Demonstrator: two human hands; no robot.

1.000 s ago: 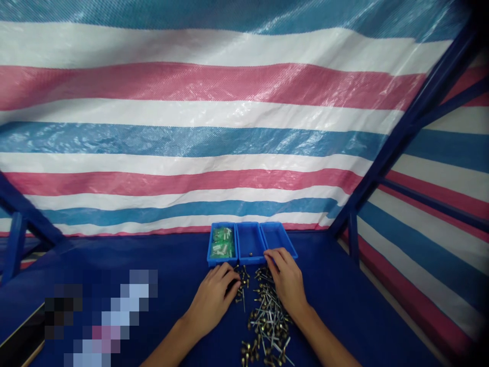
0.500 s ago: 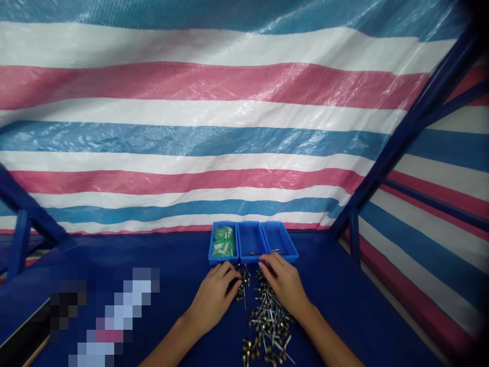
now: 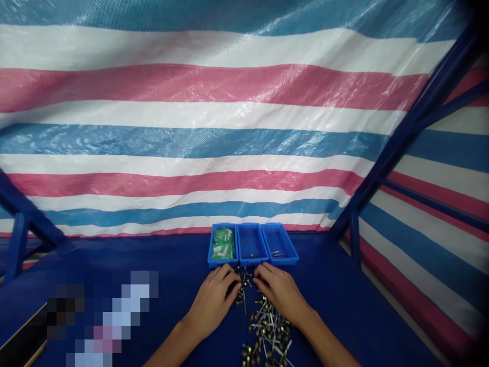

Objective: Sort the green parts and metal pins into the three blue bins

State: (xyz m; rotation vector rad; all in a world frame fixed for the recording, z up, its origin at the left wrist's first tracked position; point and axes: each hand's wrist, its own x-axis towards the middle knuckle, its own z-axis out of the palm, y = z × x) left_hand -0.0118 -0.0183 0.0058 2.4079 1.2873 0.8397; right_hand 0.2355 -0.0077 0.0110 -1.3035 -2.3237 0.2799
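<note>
Just in front of the left blue bin (image 3: pixel 210 252), my left hand (image 3: pixel 218 290) rests with curled fingers by a small cluster of brass-headed pieces (image 3: pixel 244 285); what its fingertips hold is too small to name. My right hand (image 3: pixel 281 291) is across the cluster, fingers bent and pressed together, their tips too small to read. Below it spreads a pile of metal pins with brass-coloured heads (image 3: pixel 269 326). The middle bin (image 3: pixel 252 238) has a few small pieces at its near end, and the right bin (image 3: pixel 278 239) holds a few thin pins.
Green packets with white pieces (image 3: pixel 223 243) fill the left bin. A dark flat object (image 3: pixel 23 331) and a pixelated patch (image 3: pixel 118 316) are on the left of the blue table (image 3: pixel 160 265). Striped sheeting (image 3: pixel 191 142) hangs behind, with a blue frame bar (image 3: pixel 397 148) at right.
My right hand has moved left and nearer to me, from the bins' front edge to beside the small cluster. More of the right bin's pins show. My left hand has barely moved.
</note>
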